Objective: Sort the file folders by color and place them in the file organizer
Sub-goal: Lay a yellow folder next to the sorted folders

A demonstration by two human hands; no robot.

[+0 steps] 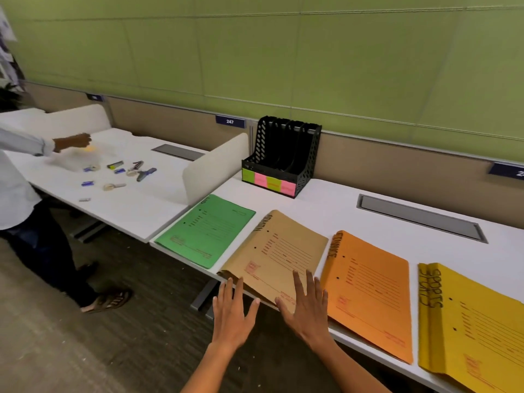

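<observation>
Both our hands flat, fingers spread, holding nothing: left hand (231,310) off the desk edge, right hand (307,304) over the brown folder (276,255). File organizer (279,157) at 12 o'clock, empty. We should pinch the overhanging near edge and lift the stack whole.

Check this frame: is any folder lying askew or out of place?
Yes. The brown folder overhangs the desk's front edge, its lower-left corner lifted, both hands open at it. The green folder lies flat and aligned.
</observation>
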